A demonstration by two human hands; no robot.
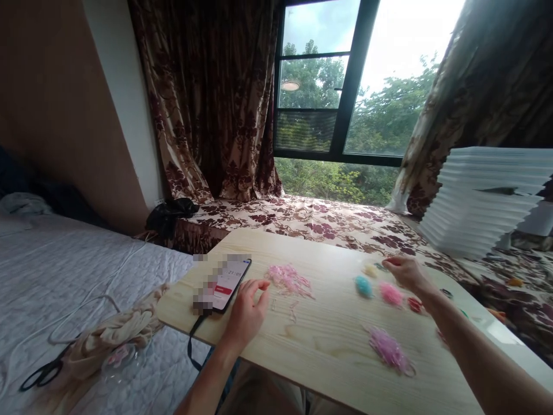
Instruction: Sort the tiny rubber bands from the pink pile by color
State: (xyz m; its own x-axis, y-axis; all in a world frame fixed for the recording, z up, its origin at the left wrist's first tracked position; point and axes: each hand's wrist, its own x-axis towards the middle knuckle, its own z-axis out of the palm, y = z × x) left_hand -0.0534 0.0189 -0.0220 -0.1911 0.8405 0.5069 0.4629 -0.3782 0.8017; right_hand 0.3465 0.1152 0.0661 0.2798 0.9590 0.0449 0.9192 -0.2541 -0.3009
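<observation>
My left hand [249,308] rests over the wooden table [328,334], just right of a phone [228,285], its fingers apart and nothing in them. Ahead of its fingertips lies a loose pile of light pink bands [289,279], with a few strays below it. At the table's far right, my right hand [404,274] has its fingers pressed together by a small dark green bunch [381,266]; what they grip is too small to make out. Near it are a cream bunch [370,270], a teal bunch [363,286], a pink bunch [391,294] and a red bunch [415,305]. Purple-pink bands [390,350] lie nearer me.
Scissors [41,376] and a crumpled beige cloth [108,340] lie on the bed [159,369] at left. A black cable hangs from the phone over the table's edge. White foam sheets [484,202] stand at right, near the window.
</observation>
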